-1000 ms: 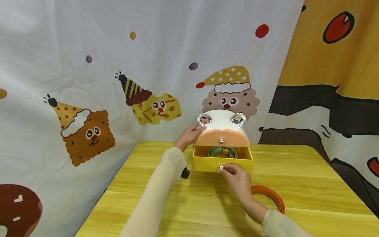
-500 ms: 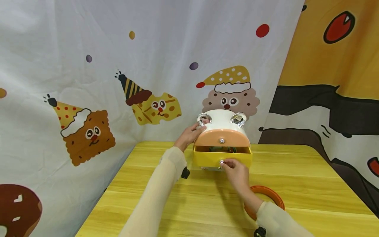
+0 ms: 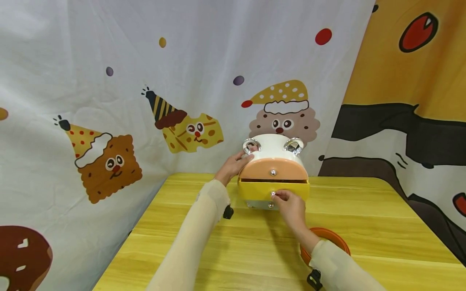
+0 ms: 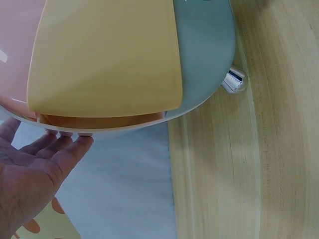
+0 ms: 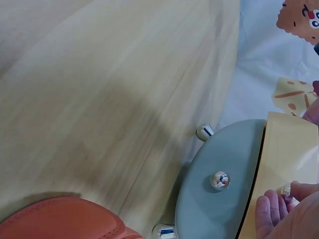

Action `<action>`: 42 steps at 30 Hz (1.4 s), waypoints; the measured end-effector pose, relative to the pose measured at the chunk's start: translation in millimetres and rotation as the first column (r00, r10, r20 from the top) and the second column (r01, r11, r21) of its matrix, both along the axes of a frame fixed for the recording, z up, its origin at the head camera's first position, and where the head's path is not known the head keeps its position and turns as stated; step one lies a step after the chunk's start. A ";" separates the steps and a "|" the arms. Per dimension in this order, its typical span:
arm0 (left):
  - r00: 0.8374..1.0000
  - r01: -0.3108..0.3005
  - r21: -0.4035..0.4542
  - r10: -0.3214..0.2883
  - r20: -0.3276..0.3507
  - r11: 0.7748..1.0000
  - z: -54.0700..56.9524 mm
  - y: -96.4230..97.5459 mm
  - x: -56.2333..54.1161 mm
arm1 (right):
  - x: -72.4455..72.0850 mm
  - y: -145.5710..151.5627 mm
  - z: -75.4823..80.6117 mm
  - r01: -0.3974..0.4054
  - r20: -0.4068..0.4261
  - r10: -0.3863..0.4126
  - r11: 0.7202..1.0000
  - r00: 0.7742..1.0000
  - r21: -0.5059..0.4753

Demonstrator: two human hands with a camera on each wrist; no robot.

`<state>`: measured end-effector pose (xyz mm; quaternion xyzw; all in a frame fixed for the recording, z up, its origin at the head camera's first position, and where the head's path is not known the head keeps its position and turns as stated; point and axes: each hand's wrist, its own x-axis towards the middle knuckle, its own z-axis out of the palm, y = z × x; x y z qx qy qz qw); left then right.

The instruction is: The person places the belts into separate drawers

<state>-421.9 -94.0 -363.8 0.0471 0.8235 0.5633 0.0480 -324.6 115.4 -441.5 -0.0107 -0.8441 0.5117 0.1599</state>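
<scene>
On the table [image 3: 236,250] a white cabinet [image 3: 271,146] is standing upright, wearing two silver rings [image 3: 300,146] like ears. The step in hand seems to be sliding its yellow middle drawer [image 3: 256,190] home; the next move is probably calling for a level push. That drawer is jutting out slightly between the peach drawer [image 3: 255,171] and the grey-blue drawer [image 5: 214,204], leaving a thin gap above. An orange belt [image 5: 65,219] is lying coiled nearby. The left hand [image 3: 233,166] is touching the cabinet's left side, fingers straight and slightly spread. The right hand [image 3: 293,208] is pinching the shiny knob [image 3: 273,194]
</scene>
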 end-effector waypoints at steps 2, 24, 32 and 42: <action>1.000 -0.001 0.000 0.001 -0.002 1.000 -0.2 -0.1 -0.5 | -2.1 -0.5 0.2 -0.003 0.006 0.003 1.000 1.000 -0.006; 1.000 0.006 0.010 -0.006 0.005 1.000 -0.2 -0.1 -1.4 | -17.3 -0.5 4.4 -0.007 0.051 0.007 1.000 0.999 -0.001; 1.000 0.003 0.003 -0.003 -0.004 1.000 0.5 -0.2 -1.6 | -17.9 -1.2 4.7 -0.002 0.039 0.002 1.000 0.999 -0.010; 1.000 0.000 0.017 0.000 0.001 1.000 0.7 -0.6 -0.9 | -16.8 -1.5 1.3 -0.001 0.041 0.003 0.999 0.999 -0.038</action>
